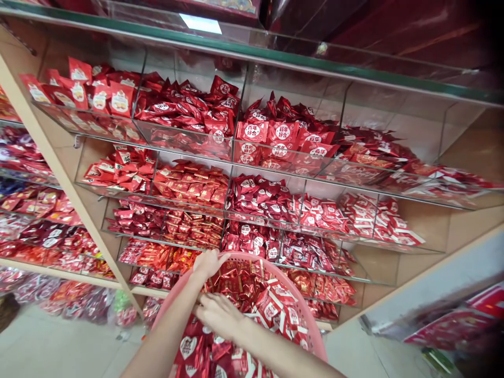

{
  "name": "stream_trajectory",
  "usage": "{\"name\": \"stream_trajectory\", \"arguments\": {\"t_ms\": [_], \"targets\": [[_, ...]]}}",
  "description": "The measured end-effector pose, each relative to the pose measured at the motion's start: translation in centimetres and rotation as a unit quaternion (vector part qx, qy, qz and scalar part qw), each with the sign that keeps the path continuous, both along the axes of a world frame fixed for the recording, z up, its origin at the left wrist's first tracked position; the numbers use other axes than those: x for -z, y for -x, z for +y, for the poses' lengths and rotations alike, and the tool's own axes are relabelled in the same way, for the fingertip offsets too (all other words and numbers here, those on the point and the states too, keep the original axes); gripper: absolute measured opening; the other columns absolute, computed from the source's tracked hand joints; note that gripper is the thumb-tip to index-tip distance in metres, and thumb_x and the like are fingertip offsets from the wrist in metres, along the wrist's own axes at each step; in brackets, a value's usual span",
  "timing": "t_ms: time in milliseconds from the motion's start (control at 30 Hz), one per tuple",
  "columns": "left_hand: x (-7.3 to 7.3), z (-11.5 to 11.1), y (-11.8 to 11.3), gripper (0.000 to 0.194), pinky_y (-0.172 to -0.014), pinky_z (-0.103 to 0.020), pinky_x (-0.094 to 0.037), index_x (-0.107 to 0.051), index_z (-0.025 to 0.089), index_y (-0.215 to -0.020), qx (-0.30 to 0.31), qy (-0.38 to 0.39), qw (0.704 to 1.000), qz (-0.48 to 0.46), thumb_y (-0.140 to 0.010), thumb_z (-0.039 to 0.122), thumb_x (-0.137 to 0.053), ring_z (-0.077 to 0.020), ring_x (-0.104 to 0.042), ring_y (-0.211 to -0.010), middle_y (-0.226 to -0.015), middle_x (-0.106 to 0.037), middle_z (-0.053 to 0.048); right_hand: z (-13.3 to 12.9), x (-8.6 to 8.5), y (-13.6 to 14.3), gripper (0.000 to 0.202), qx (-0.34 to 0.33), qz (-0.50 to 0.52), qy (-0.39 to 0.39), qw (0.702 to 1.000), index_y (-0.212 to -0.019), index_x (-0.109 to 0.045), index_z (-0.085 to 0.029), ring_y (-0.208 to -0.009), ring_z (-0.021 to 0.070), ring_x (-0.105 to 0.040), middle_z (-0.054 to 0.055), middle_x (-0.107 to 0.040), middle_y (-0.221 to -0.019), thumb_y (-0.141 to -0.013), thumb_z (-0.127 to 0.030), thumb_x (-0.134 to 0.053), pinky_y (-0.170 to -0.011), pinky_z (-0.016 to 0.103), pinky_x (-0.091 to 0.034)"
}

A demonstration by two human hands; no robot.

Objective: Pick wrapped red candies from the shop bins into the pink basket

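Observation:
A pink basket full of small red, maroon and white packets is at the lower middle of the head view. My left hand is closed on the basket's far rim at its left part. Inside the basket, my right hand lies over the packets near the left side, its fingers bent down among them. Its fingertips are partly hidden, and I cannot make out what they hold.
Glass shelves with dividers rise in front, bearing piles of red packets. Another shelf unit stands at the left, with bagged packets below. Pale floor tiles show at both sides.

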State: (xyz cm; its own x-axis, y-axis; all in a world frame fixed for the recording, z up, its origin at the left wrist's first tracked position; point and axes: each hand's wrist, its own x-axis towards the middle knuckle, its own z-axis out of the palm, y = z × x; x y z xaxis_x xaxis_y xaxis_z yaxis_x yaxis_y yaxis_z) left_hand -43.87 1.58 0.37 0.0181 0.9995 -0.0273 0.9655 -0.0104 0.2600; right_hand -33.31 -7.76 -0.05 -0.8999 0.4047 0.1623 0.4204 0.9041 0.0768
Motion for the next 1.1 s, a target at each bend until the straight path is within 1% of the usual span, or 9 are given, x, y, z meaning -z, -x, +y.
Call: {"name": "stream_trajectory", "arguments": {"t_ms": [67,167,300,433,567,700,800,933,1100], "targets": [[-0.1,0.0,0.0,0.072,-0.072,-0.035,-0.047,-0.063,0.015,-0.092,-0.002,0.003,1.0,0.001,-0.077,0.069,-0.017,-0.0271,-0.063,-0.086,-0.09,-0.068,-0.014,0.2,0.9,0.2,0.015,-0.011,0.001,-0.01,1.0,-0.096,-0.053,-0.017,-0.079,0.0146,-0.056,0.002,-0.057,-0.095,-0.085,-0.014,-0.043,-0.064,0.025,-0.048],[-0.2,-0.1,-0.1,0.072,-0.072,-0.034,-0.047,-0.063,0.015,-0.093,-0.005,0.005,1.0,0.005,-0.077,0.069,-0.017,-0.0272,-0.063,-0.086,-0.09,-0.068,-0.014,0.3,1.5,0.7,0.012,-0.026,0.0,-0.013,1.0,-0.09,-0.054,-0.017,-0.08,0.0141,-0.055,0.001,-0.058,-0.089,-0.086,-0.016,-0.043,-0.066,0.025,-0.047],[-0.4,-0.1,-0.1,0.074,-0.07,-0.034,-0.047,-0.063,0.016,-0.091,0.001,0.003,1.0,0.007,-0.076,0.07,-0.015,-0.0275,-0.063,-0.086,-0.089,-0.068,-0.014,0.2,0.6,-0.1,0.008,-0.019,0.015,-0.013,1.0,-0.084,-0.052,-0.017,-0.08,0.0142,-0.054,0.001,-0.057,-0.086,-0.086,-0.018,-0.045,-0.069,0.026,-0.045],[-0.4,-0.1,0.0,0.075,-0.071,-0.035,-0.047,-0.063,0.016,-0.089,0.004,-0.001,1.0,0.009,-0.075,0.071,-0.014,-0.0273,-0.063,-0.085,-0.09,-0.068,-0.015,-0.5,-1.2,-3.2,0.009,-0.005,0.075,0.0,0.997,-0.085,-0.05,-0.017,-0.076,0.0119,-0.053,0.0,-0.057,-0.093,-0.087,-0.016,-0.042,-0.069,0.024,-0.044],[-0.4,0.0,0.0,0.076,-0.071,-0.035,-0.047,-0.063,0.016,-0.087,0.009,0.002,1.0,0.006,-0.074,0.072,-0.013,-0.0275,-0.063,-0.085,-0.09,-0.068,-0.015,-2.3,-2.1,-7.2,0.014,0.013,0.126,0.013,0.992,-0.083,-0.049,-0.017,-0.071,0.0096,-0.051,0.001,-0.058,-0.094,-0.09,-0.017,-0.037,-0.068,0.022,-0.043],[-0.4,0.1,0.0,0.077,-0.07,-0.036,-0.047,-0.063,0.016,-0.087,0.009,0.006,1.0,0.007,-0.074,0.073,-0.012,-0.0278,-0.063,-0.084,-0.089,-0.069,-0.015,-4.9,-2.1,-10.3,0.014,0.006,0.084,0.023,0.996,-0.078,-0.048,-0.018,-0.067,0.0088,-0.051,-0.001,-0.058,-0.088,-0.089,-0.018,-0.039,-0.064,0.021,-0.041],[-0.3,0.1,0.0,0.077,-0.07,-0.036,-0.047,-0.063,0.016,-0.087,0.008,0.007,1.0,0.008,-0.074,0.073,-0.012,-0.0278,-0.064,-0.084,-0.088,-0.069,-0.015,-6.5,-1.7,-11.7,0.017,-0.02,0.036,0.011,0.999,-0.075,-0.048,-0.018,-0.065,0.0089,-0.051,-0.002,-0.057,-0.081,-0.09,-0.024,-0.041,-0.062,0.02,-0.04],[-0.2,0.0,0.0,0.078,-0.071,-0.035,-0.047,-0.062,0.016,-0.088,0.0,0.013,1.0,0.009,-0.073,0.073,-0.012,-0.0276,-0.063,-0.085,-0.088,-0.069,-0.014,-7.4,-0.8,-11.8,0.021,-0.033,-0.016,-0.013,0.999,-0.073,-0.049,-0.019,-0.063,0.0101,-0.051,-0.002,-0.056,-0.077,-0.088,-0.032,-0.044,-0.062,0.022,-0.042],[-0.4,-0.1,0.0,0.076,-0.071,-0.034,-0.047,-0.063,0.016,-0.087,0.005,0.009,1.0,-0.001,-0.075,0.072,-0.013,-0.0272,-0.063,-0.086,-0.09,-0.068,-0.014,-7.3,0.4,-10.1,0.02,-0.008,-0.022,-0.007,1.0,-0.073,-0.05,-0.019,-0.064,0.0129,-0.052,0.0,-0.056,-0.074,-0.086,-0.034,-0.047,-0.056,0.025,-0.044]]}}
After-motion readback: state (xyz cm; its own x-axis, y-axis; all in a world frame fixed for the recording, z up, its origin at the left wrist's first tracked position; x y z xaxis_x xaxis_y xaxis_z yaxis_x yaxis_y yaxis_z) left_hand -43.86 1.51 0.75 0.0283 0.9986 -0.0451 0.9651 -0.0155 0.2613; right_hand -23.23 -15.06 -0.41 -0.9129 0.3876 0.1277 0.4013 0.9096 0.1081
